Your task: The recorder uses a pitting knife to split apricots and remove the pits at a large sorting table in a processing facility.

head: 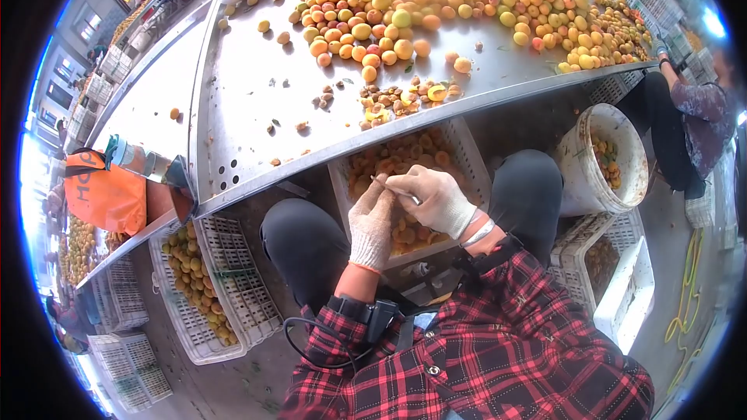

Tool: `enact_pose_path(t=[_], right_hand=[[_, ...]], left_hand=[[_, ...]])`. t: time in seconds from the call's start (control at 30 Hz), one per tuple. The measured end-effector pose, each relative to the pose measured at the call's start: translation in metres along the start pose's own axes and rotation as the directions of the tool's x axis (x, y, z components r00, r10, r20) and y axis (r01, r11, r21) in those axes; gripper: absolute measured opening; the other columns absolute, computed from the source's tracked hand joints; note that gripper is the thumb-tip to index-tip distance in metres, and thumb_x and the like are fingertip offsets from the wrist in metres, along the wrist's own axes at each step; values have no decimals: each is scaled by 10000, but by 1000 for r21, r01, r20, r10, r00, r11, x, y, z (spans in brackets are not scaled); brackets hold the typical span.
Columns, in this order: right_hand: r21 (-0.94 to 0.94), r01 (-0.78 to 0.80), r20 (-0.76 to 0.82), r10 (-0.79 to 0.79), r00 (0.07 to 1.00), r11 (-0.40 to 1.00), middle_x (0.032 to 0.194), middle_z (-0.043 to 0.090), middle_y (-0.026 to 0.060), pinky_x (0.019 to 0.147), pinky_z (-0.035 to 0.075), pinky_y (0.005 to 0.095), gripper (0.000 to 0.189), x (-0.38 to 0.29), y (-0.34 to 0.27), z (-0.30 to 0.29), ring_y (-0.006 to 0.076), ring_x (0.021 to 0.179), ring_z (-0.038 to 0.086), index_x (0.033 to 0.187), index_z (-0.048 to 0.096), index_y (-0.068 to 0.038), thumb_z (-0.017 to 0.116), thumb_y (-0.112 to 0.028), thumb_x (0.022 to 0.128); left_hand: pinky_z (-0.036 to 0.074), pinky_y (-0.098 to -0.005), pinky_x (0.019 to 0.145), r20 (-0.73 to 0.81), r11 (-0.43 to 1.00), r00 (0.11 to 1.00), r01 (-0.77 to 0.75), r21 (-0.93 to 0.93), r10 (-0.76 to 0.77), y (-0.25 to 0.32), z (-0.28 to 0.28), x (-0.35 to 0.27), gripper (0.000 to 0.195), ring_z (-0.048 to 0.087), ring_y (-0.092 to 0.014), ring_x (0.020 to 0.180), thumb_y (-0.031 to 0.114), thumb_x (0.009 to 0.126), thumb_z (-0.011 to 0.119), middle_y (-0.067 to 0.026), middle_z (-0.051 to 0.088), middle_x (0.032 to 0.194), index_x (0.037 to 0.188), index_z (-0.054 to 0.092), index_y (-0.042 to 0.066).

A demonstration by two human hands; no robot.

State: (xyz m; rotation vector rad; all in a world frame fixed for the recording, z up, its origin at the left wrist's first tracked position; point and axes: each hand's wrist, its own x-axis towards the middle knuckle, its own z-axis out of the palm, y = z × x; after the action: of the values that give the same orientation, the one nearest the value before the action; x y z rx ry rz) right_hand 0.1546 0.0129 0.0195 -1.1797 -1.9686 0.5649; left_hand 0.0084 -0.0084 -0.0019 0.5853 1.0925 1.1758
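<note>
Both of my hands wear pale knitted gloves and meet above a white plastic crate [480, 172] of halved apricots [429, 149]. My right hand [435, 199] grips a slim pitting tool or small knife [402, 191], its shape partly covered by the fingers. At the tool's tip, my left hand [373, 224] has thumb and fingers drawn together; whether anything is pinched there is hidden. Beyond them, apricot stones and scraps [391, 102] lie along the near edge of a metal sorting table [251, 140]. Whole apricots [362, 29] are heaped farther back.
Left of my knees stands a crate of apricots [195, 286]. On the right are a white bucket [575, 175] with fruit inside and stacked white crates [575, 262]. An orange bag [108, 195] hangs at the table's left. Another person [700, 111] sits at far right.
</note>
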Motion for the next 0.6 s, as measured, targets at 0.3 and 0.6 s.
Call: enact_pose_path(t=[0.3, 0.6], right_hand=[[-100, -14, 9, 15, 1000, 995, 818, 612, 104, 655, 520, 365, 158, -3, 7, 3, 314, 754, 629, 934, 665, -111, 641, -107, 778], [583, -408, -31, 521, 853, 703, 708, 577, -48, 593, 430, 201, 59, 19, -7, -24, 18, 673, 506, 879, 637, -11, 610, -60, 861]], left_hand=[[482, -274, 893, 158, 995, 987, -35, 97, 19, 1, 0, -3, 407, 588, -166, 1050, 102, 925, 571, -130, 600, 1215, 1297, 508, -54], [465, -253, 912, 116, 965, 990, -104, 240, 78, -1, 6, 0, 473, 561, -186, 1130, 101, 908, 584, -154, 527, 1331, 1335, 457, -56]])
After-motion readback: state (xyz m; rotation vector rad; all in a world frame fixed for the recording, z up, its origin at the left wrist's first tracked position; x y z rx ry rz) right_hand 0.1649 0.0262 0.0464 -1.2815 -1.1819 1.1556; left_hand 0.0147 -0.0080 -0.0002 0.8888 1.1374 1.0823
